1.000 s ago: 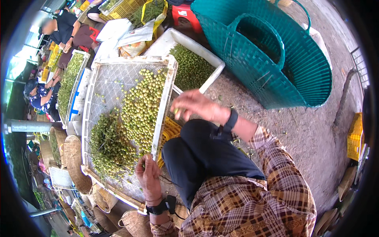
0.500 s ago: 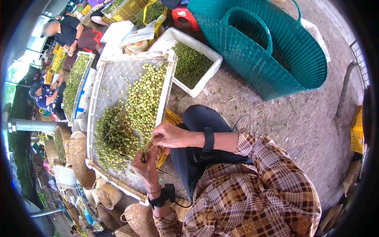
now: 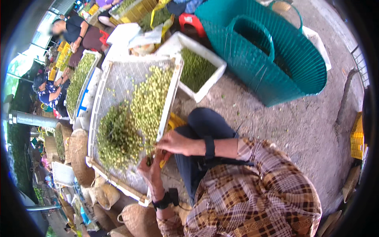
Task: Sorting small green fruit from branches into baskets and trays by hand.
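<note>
My left hand [image 3: 151,173] is closed around a small green sprig [image 3: 149,160] over the near right edge of a white mesh tray [image 3: 118,81]. Beside it, my right hand [image 3: 175,143] pinches with fingertips close against the left hand; blur and the fingers hide what they grip. On the tray, loose round yellow-green fruits [image 3: 152,100] spread along the right side. Left of them lies a tangled heap of green fruit-bearing stems [image 3: 114,132], nearest to my left hand.
A white box [image 3: 215,77] of green fruits [image 3: 195,65] stands beyond the tray, beside a large teal woven basket [image 3: 252,81]. Two people [image 3: 73,31] [image 3: 49,91] sit at another heaped tray [image 3: 81,77]. Wicker baskets [image 3: 79,158] stand at left; a yellow crate [image 3: 356,136] is far right.
The whole view has shifted slightly, so the tray and baskets sit a little further right and lower. My hands stay together at the tray's edge, with the left hand's fingers slightly repositioned.
</note>
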The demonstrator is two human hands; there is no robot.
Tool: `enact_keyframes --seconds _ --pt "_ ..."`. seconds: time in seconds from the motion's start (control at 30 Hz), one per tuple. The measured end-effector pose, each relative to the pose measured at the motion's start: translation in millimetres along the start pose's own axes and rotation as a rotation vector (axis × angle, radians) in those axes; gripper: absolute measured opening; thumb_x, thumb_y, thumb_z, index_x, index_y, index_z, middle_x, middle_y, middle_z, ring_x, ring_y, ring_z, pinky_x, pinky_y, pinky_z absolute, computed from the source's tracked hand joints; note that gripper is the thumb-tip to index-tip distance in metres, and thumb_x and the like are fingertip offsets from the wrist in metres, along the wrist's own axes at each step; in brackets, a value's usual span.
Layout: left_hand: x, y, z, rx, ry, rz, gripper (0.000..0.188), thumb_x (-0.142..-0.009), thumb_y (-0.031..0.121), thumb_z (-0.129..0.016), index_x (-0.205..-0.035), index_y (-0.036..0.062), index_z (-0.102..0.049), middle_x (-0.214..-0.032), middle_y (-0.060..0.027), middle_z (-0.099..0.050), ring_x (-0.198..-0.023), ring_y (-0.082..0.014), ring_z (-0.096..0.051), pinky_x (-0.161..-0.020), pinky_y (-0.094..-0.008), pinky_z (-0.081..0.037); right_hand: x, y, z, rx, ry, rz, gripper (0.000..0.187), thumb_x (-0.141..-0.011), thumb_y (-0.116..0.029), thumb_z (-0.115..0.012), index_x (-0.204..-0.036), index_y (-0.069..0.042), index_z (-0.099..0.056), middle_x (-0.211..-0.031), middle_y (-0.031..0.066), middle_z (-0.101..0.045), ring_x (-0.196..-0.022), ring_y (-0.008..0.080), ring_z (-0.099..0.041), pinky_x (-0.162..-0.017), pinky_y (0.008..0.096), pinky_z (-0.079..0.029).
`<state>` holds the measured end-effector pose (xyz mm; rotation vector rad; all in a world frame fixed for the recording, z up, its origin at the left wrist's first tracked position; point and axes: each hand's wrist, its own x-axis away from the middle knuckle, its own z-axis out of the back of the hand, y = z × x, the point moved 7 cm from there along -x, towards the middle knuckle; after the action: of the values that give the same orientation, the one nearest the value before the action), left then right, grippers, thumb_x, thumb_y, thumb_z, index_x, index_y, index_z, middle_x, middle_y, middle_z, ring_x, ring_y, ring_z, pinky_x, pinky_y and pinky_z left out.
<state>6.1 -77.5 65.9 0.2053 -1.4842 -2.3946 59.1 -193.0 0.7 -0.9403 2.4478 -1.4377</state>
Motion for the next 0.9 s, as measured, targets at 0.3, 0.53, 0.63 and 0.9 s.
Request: enact_keyframes --seconds 0.3,0.53,0.63,0.9 --pt "-10.0 -21.0 18.0 0.017 0.114 0.071 0.028 -0.078 0.022 -0.071 -0.074 -0.0051 -0.064 -0.059 0.0000 -0.055 -0.057 -0.0059 -0.041 -0.049 -0.0265 -0.034 -9.3 -6.6 -20.0 -0.006 -0.167 -0.004 0.031 -0.094 -0.026 -0.052 -0.101 0.003 -0.061 -0.084 0.0069 -0.066 -0.074 0.0137 -0.065 -0.065 0.0270 -0.056" --pt "-6.7 -11.4 8.5 0.326 0.095 -0.033 0.019 -0.082 0.013 -0.066 -0.072 -0.0018 -0.061 -0.063 0.0021 -0.054 -0.059 -0.0042 -0.042 -0.050 -0.0228 -0.034 -10.0 -21.0 -15.0 0.062 -0.087 0.182 0.021 -0.093 -0.016 -0.055 -0.105 0.000 -0.060 -0.091 0.0010 -0.063 -0.080 0.0095 -0.062 -0.069 0.0228 -0.053" --pt "5.0 -3.4 12.5 0.445 0.110 -0.030 0.020 -0.083 0.015 -0.066 -0.073 -0.0011 -0.060 -0.065 0.0010 -0.055 -0.060 -0.0044 -0.043 -0.051 -0.0222 -0.034 -10.3 -9.0 -27.4 -0.083 -0.168 0.013 0.021 -0.090 -0.015 -0.060 -0.106 -0.001 -0.060 -0.091 0.0008 -0.064 -0.083 0.0094 -0.061 -0.072 0.0233 -0.053" --pt "-0.5 -16.5 25.8 0.720 0.196 0.100 0.011 -0.089 0.016 -0.061 -0.089 0.0063 -0.057 -0.078 0.0006 -0.059 -0.062 -0.0040 -0.054 -0.049 -0.0182 -0.041 -4.3 -39.8 -64.1 -0.141 -0.179 0.002 0.015 -0.083 -0.007 -0.065 -0.096 0.002 -0.065 -0.087 0.0087 -0.067 -0.077 0.0164 -0.066 -0.072 0.0285 -0.054"
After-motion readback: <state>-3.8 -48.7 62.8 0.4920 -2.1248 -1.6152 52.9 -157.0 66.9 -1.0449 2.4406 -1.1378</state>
